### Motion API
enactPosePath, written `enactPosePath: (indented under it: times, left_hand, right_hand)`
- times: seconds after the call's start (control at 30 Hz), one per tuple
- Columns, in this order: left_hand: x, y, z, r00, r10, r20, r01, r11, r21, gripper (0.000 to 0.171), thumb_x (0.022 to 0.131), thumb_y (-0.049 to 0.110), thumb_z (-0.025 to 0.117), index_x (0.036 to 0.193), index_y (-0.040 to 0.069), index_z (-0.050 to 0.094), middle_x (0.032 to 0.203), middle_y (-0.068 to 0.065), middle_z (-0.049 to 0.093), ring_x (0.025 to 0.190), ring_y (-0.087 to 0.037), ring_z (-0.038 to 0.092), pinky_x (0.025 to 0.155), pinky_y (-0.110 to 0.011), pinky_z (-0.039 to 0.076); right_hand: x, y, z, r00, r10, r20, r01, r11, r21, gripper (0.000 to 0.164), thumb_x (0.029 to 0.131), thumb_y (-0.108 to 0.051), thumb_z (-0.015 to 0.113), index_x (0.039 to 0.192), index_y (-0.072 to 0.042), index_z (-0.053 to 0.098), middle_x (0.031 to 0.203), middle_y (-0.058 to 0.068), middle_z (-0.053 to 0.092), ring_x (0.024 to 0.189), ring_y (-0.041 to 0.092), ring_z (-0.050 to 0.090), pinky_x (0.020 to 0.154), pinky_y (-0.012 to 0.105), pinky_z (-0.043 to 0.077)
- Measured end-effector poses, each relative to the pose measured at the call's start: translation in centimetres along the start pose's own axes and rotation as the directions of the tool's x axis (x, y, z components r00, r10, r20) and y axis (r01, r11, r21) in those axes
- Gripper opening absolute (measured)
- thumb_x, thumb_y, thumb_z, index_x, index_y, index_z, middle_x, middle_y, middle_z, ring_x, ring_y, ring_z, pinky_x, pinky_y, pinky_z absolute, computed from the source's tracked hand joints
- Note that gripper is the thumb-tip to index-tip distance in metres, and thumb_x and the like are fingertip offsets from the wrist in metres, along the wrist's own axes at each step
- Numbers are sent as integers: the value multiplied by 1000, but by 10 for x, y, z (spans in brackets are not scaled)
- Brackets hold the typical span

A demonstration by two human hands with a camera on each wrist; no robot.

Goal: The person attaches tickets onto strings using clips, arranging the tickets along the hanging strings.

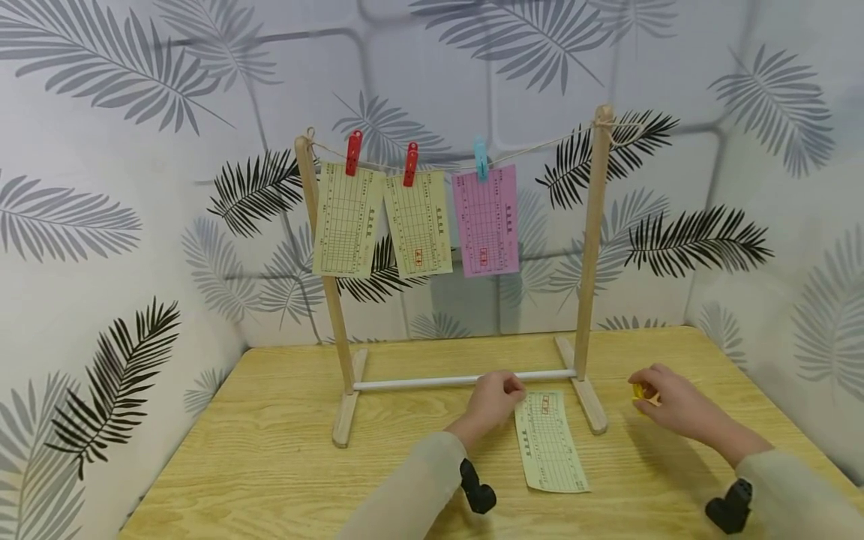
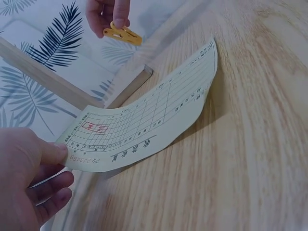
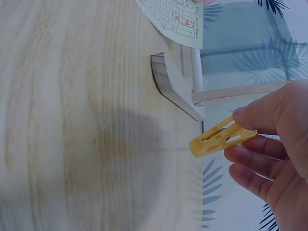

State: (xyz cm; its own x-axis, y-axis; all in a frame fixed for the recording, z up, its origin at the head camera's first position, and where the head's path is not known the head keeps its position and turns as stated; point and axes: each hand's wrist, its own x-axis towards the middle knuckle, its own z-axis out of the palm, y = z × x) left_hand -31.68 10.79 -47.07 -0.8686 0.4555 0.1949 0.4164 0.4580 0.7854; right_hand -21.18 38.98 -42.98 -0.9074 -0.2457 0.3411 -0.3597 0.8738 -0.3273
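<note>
A pale green printed receipt slip (image 1: 550,442) with a red stamp has one corner pinched between the thumb and fingers of my left hand (image 1: 495,401). In the left wrist view the slip (image 2: 144,120) bows upward at the held end, its far part near the wooden tabletop. Off to the right, my right hand (image 1: 678,401) pinches a yellow clothespin (image 3: 224,137) by its handle end, above the table. Two yellowish slips (image 1: 347,221) hang from a string under red clothespins (image 1: 354,154). Beside them a pink slip (image 1: 486,221) hangs under a light blue clothespin (image 1: 481,159).
The string (image 1: 540,146) runs between two wooden posts (image 1: 594,255) on flat feet (image 1: 590,405). A white rod (image 1: 418,382) joins the posts low down, just behind the left hand. Leaf-patterned covering (image 1: 776,262) surrounds the wooden table (image 1: 270,450) at the back and sides.
</note>
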Motion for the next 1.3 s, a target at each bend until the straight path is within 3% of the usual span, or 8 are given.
enactPosePath:
  times: [0.3,0.6,0.8,1.03,1.3]
  left_hand:
    - [1,8,-12,999,48,11,-48,998,-39,5,89,12,64,85,10,67,76,8,59,66,-4,52,60,-22,45]
    - [3,20,-21,997,78,2,-78,997,-15,5,89,12,64,86,11,67,77,8,60,68,-4,53,61,-21,45]
    - [4,30,-28,994,106,-12,-106,994,24,4,89,12,64,87,10,68,78,7,61,67,-4,53,60,-20,45]
    - [6,40,-34,992,122,-15,-122,993,12,5,89,13,63,88,10,67,77,7,61,65,-3,53,58,-19,45]
    - [9,53,-45,984,167,-57,-165,986,36,5,90,15,63,88,12,67,78,7,61,68,-4,53,61,-20,44]
  right_hand:
    - [10,-9,-20,998,61,-9,-60,996,71,27,79,1,69,102,7,59,89,11,56,78,24,59,64,36,51]
    - [17,-12,-29,999,-4,-53,6,999,42,27,77,4,69,101,8,58,88,11,56,76,25,59,63,38,52]
    - [24,-18,-36,998,-12,-65,12,1000,5,45,80,3,67,120,12,48,91,14,55,81,28,59,64,40,51]
    - [30,-25,-43,981,-128,-148,119,990,-72,35,75,6,71,107,9,58,86,11,53,76,26,57,60,36,50]
    - [36,-30,-49,967,-197,-160,177,976,-129,32,73,8,73,102,4,60,84,7,51,74,24,55,61,37,49]
